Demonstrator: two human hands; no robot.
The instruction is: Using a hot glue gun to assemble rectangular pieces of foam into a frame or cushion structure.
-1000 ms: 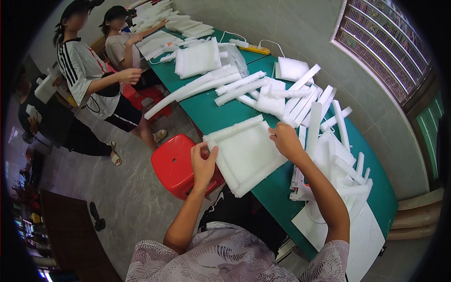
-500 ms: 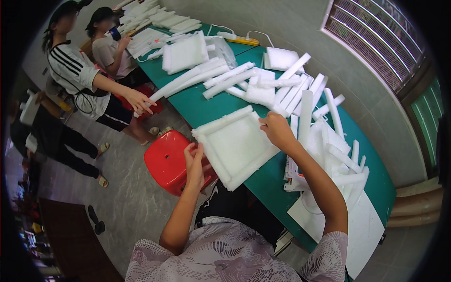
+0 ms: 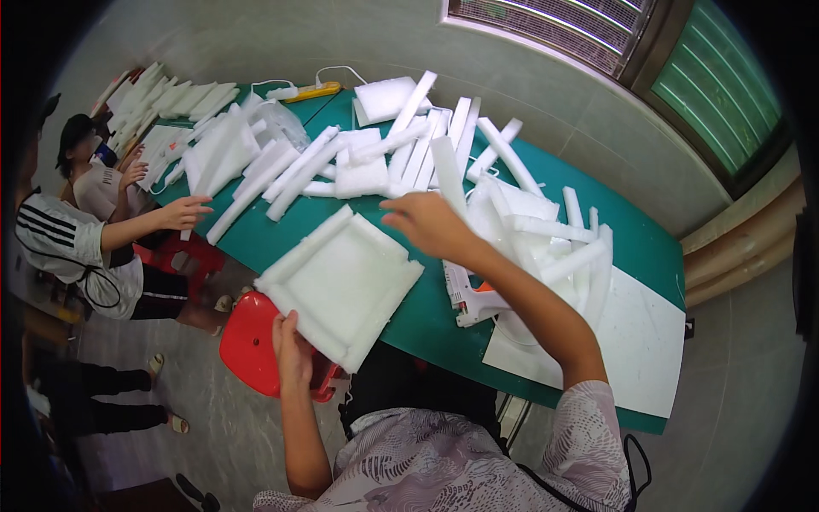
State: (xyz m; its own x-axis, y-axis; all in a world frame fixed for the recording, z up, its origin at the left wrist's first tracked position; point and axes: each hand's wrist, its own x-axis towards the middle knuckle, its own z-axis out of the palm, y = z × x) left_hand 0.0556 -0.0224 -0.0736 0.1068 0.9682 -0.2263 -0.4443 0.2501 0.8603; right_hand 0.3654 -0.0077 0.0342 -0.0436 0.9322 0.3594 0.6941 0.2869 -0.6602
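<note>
A square white foam panel (image 3: 341, 277) with raised foam strips along some of its edges lies tilted at the table's near edge. Its near left side is gripped by my left hand (image 3: 292, 346), thumb over the rim. My right hand (image 3: 426, 224) is above the table just beyond the panel's far right corner, apart from it. Its fingers are curled together, and whatever they may hold is too small to see. Beneath my right forearm lies a white and orange glue gun (image 3: 476, 303), partly covered by the arm.
Loose foam strips (image 3: 503, 154) and foam pieces (image 3: 363, 175) cover much of the green table (image 3: 401, 320). A white board (image 3: 631, 341) lies at the right. A red stool (image 3: 247, 346) stands by my left hand. One co-worker's hand (image 3: 183, 212) reaches over the table's left side.
My right hand has come off the panel's edge and moved away from it. My left hand keeps hold of the panel. The view has turned toward the right.
</note>
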